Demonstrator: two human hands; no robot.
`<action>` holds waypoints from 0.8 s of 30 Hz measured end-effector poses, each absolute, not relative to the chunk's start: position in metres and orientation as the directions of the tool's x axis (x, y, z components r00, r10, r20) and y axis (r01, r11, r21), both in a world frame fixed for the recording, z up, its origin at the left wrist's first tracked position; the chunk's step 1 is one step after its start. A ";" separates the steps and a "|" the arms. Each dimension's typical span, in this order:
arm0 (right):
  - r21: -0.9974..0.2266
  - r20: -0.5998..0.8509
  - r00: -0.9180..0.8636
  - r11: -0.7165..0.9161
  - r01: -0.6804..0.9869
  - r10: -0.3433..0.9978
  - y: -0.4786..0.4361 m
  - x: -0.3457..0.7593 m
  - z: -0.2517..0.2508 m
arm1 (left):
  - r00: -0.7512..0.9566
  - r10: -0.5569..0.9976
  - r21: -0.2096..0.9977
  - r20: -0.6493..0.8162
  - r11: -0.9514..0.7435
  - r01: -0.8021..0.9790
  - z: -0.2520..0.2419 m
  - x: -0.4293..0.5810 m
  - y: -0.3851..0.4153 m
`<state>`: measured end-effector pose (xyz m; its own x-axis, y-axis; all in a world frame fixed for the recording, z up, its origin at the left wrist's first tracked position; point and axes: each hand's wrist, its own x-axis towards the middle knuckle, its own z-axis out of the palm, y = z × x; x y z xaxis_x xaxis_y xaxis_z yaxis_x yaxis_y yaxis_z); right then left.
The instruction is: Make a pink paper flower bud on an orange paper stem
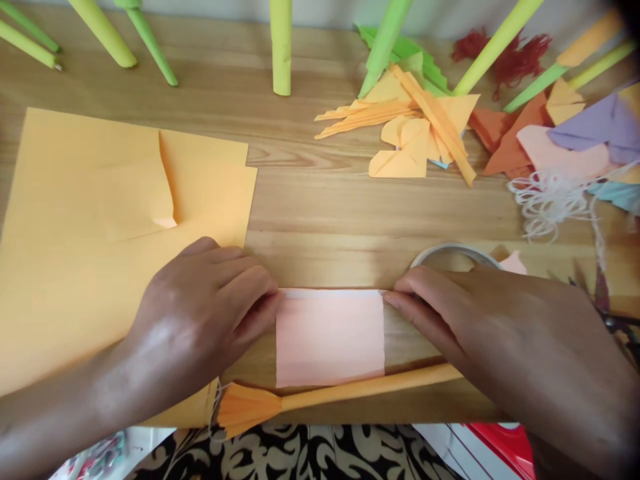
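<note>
A small pink sheet of paper point(330, 343) lies on the wooden table, with a narrow folded strip along its far edge. My left hand point(215, 300) pinches the left end of that edge, its fingers closed. At the right end, my right hand point(440, 307) grips the same edge between thumb and fingertips. Just below the sheet runs an orange rolled paper stick point(370, 388) with a flared, pleated end point(247, 407); its right part is hidden under my right hand. Behind my right hand shows part of a roll of tape point(455, 250).
Large yellow-orange paper sheets point(210, 193) cover the left side. Orange paper scraps point(420, 127), coloured paper pieces point(525, 133) and white string point(550, 200) lie at the back right. Green paper sticks point(281, 53) stand along the back. Dark scissors point(623, 323) are at the right edge.
</note>
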<state>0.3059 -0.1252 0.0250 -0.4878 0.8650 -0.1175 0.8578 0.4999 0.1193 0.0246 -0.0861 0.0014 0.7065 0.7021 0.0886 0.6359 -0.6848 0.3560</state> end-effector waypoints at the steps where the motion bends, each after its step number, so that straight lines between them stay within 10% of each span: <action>1: 0.123 -0.113 -0.489 0.500 0.857 0.865 -0.125 0.306 0.025 | 0.704 0.705 0.354 0.087 -0.682 0.640 0.001 0.025 -0.086; 24: 0.103 -0.127 -0.501 0.514 0.852 0.856 -0.125 0.307 0.024 | 0.711 0.698 0.327 0.079 -0.692 0.643 0.001 0.025 -0.085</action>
<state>0.3065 -0.1253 0.0245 -0.5010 0.8560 -0.1273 0.8517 0.5138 0.1031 0.0249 -0.0853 0.0013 0.7114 0.6983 0.0793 0.6434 -0.6924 0.3266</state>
